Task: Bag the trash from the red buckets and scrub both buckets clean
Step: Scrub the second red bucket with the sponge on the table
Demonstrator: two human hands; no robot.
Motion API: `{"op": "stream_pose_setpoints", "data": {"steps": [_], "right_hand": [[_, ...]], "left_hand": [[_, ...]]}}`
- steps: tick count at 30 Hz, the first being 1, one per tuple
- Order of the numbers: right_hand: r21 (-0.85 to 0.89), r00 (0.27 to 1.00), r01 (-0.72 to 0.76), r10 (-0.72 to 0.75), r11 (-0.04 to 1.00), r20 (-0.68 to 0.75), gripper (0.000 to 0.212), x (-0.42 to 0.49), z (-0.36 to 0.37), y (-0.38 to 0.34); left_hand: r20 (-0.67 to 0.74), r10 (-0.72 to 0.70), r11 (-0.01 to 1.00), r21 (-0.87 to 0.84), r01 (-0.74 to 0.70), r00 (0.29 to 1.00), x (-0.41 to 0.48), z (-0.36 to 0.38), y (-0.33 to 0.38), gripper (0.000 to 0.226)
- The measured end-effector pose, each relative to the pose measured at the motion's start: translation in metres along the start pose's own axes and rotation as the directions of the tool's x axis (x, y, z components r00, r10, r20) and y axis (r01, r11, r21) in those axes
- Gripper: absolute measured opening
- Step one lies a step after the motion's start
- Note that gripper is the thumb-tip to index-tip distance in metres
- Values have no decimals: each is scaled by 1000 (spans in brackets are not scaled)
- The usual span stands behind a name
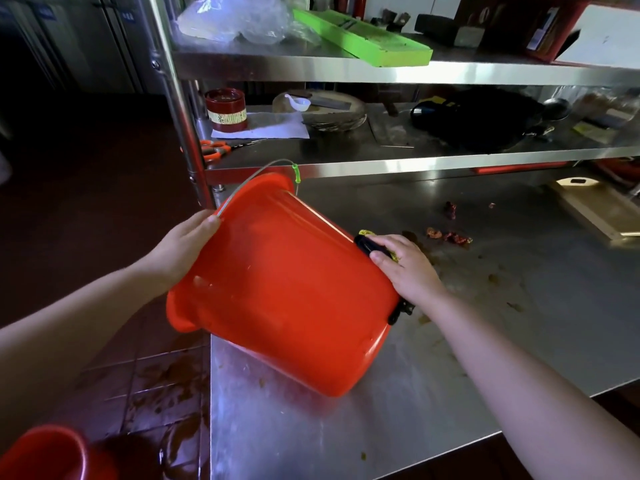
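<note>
Only two hands and two uncovered forearms of the person show. The left hand [180, 251] is broad, with a short, neatly trimmed thumbnail. The left forearm [69, 317] is full and smooth, widening toward the frame's left edge. The right hand [405, 268] has short fingers with clipped nails and soft knuckles, and a faint crease marks its wrist. The right forearm [519, 382], equally smooth and bare, thickens toward the lower right corner.
</note>
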State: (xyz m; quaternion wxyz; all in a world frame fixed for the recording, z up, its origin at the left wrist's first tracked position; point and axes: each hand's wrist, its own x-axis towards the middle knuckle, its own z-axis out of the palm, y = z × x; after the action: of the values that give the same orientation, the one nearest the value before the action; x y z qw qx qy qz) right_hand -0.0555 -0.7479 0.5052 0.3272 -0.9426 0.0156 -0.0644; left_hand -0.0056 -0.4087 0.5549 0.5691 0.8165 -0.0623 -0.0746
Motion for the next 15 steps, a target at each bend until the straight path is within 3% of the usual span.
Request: {"op": "stream_pose_setpoints", "data": {"steps": [3,8,12,15], "right_hand": [[79,997,-79,77,994,23,39,4,1,1],[6,997,-29,30,1000,-74,35,-7,0,-5],[-300,927,255,-320,919,-193,38,-66,12,-17],[-456,814,486,-576,745,-73,38,-87,14,-12]], "left_hand": [[-65,16,1000,-21,-18,998,-9,1,-12,33],[-152,41,954,298,6,987,12,14,7,48],[-130,60,927,375,-7,990,19,22,15,51],[-95,34,933,359,2,995,23,27,21,50]]}}
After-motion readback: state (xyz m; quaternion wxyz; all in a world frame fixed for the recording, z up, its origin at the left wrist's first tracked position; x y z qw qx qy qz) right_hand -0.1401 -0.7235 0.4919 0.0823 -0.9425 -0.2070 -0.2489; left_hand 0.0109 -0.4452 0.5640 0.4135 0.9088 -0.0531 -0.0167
